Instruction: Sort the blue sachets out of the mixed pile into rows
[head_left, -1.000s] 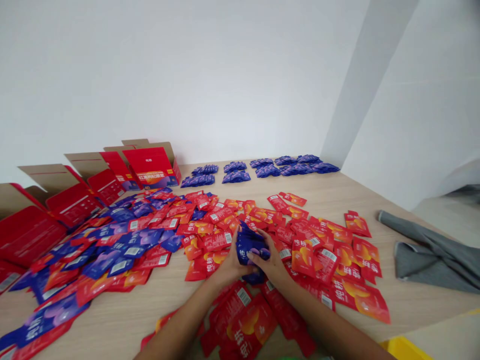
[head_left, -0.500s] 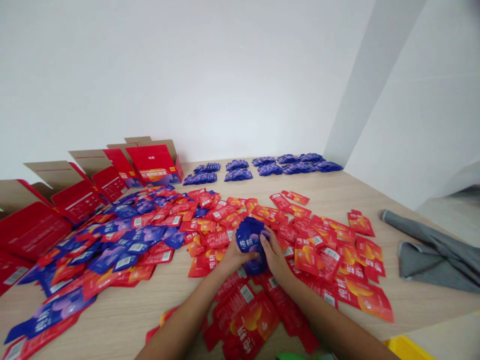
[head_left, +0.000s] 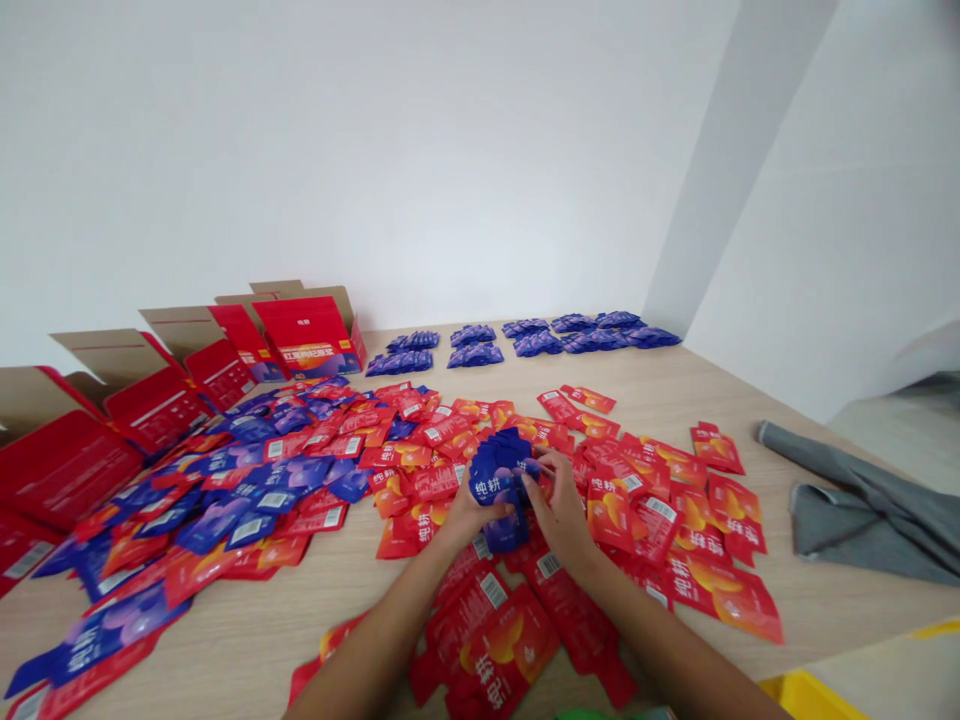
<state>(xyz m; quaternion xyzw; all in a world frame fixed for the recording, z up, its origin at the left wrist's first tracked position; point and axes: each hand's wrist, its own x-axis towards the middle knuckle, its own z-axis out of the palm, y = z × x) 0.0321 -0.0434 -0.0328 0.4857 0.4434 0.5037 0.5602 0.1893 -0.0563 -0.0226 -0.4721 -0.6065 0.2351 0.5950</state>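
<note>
A fanned stack of blue pouches (head_left: 499, 452) with white lettering is held above the middle of the table. My left hand (head_left: 466, 518) is closed around its left side, the thumb lying across the front. On the right side, my right hand (head_left: 559, 505) pinches the edge of a blue pouch in the same stack with thumb and fingers. Red pouches (head_left: 502, 640) with orange fruit prints lie loosely below and around both hands. How many pouches are in the stack I cannot tell.
Mixed red and blue pouches (head_left: 247, 480) are heaped on the left. Open red cartons (head_left: 307, 335) line the far left. Several bundles of blue pouches (head_left: 540, 342) stand in rows along the wall. Right, a grey cloth (head_left: 862, 510); below, a yellow bin's edge (head_left: 806, 698).
My right hand has shifted slightly right and its fingers now pinch the stack's right edge. The blue pouches are more fanned out. My left hand stays around the stack.
</note>
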